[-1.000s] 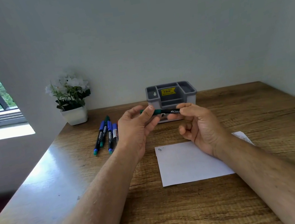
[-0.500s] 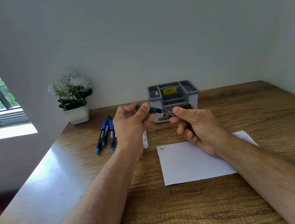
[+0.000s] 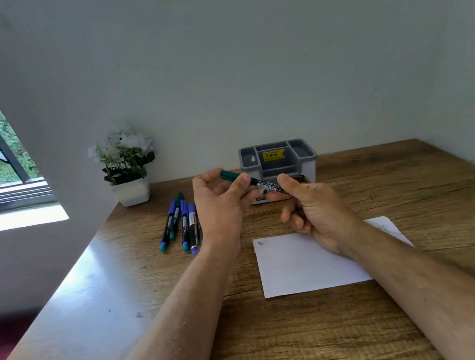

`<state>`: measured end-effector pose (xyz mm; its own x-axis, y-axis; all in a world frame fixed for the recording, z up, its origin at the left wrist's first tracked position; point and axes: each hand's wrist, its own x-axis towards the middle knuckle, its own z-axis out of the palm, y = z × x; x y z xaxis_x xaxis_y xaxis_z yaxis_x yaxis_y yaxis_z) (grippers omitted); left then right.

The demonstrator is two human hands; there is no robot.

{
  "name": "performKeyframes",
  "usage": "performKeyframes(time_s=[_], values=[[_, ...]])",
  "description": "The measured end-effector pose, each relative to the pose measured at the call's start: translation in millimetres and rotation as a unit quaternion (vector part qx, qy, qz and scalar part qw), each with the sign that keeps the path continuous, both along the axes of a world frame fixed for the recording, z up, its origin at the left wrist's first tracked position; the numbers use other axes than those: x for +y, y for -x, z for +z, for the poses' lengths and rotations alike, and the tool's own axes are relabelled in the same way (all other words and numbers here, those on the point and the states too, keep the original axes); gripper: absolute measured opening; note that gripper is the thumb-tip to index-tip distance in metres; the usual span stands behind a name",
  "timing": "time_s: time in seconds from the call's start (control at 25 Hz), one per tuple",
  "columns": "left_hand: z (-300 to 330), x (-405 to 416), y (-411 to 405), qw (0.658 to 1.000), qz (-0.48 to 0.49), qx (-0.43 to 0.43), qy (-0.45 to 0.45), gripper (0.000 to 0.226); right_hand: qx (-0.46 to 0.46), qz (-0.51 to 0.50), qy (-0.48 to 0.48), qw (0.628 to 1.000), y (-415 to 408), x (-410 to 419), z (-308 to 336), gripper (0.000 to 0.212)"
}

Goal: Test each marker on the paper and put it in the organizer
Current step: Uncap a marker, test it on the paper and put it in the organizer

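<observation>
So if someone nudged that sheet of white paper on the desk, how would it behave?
The sheet of white paper would probably slide easily, since it lies flat and loose on the smooth wooden desk. Picked up by one edge, it would likely droop, as it looks thin. The right hand hovers above it holding the green marker, so nothing visibly pins it down.

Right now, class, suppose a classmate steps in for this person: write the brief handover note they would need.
Left hand: fingers pinch the cap end of the green-capped black marker.
Right hand: grips that marker's barrel, above the wooden desk.
Four blue and green markers lie on the desk left of the hands.
White paper sheet bears one small mark near its top left corner.
Grey plastic organizer at the wall shows no markers inside.
Done: perhaps one test stroke.
Left: uncap, test, store this marker, then the other four.
</observation>
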<state>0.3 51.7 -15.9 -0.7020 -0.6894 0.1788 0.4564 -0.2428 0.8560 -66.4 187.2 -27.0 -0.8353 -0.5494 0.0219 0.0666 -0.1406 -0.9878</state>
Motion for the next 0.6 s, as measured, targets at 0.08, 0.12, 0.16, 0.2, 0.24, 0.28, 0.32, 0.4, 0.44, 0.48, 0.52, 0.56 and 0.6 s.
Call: performKeyframes(time_s=[0.08, 0.12, 0.16, 0.2, 0.24, 0.28, 0.32, 0.4, 0.44, 0.48, 0.52, 0.56, 0.6], values=[[7, -1, -2, 0.998, 0.034, 0.023, 0.048, 0.041, -0.019, 0.008, 0.016, 1.0, 0, 1, 2, 0.047], [13, -1, -2, 0.994, 0.053, 0.034, 0.084, 0.039, -0.029, 0.011, 0.024, 0.999, 0, 2, 3, 0.051], [21, -2, -2, 0.988, 0.074, 0.042, 0.129, 0.037, -0.036, 0.012, 0.027, 0.999, 1, 3, 3, 0.054], [29, -3, -1, 0.978, 0.096, 0.046, 0.177, 0.037, -0.037, 0.011, 0.025, 0.999, 1, 3, 3, 0.055], [38, -5, 1, 0.967, 0.116, 0.051, 0.221, 0.037, -0.033, 0.009, 0.017, 0.999, 2, 3, 3, 0.057], [47, -6, 5, 0.955, 0.133, 0.057, 0.258, 0.037, -0.028, 0.009, 0.01, 1.0, 3, 3, 3, 0.058], [54, -9, 11, 0.944, 0.146, 0.063, 0.288, 0.037, -0.024, 0.009, 0.006, 1.0, 2, 3, 2, 0.059], [65, -14, 25, 0.926, 0.173, 0.059, 0.33, 0.035, -0.02, 0.012, 0.004, 1.0, 3, 3, 1, 0.061], [68, -17, 32, 0.918, 0.187, 0.046, 0.347, 0.034, -0.019, 0.012, 0.0, 1.0, 4, 2, 1, 0.061], [69, -20, 40, 0.909, 0.2, 0.027, 0.365, 0.034, -0.017, 0.011, -0.003, 1.0, 4, 2, 1, 0.062], [69, -22, 47, 0.899, 0.209, 0.007, 0.384, 0.034, -0.014, 0.01, -0.006, 1.0, 4, 1, 1, 0.062], [69, -24, 53, 0.891, 0.212, -0.008, 0.401, 0.034, -0.012, 0.009, -0.01, 1.0, 4, 1, 2, 0.062], [68, -25, 58, 0.883, 0.215, -0.018, 0.417, 0.034, -0.01, 0.009, -0.014, 1.0, 4, 0, 1, 0.062]])
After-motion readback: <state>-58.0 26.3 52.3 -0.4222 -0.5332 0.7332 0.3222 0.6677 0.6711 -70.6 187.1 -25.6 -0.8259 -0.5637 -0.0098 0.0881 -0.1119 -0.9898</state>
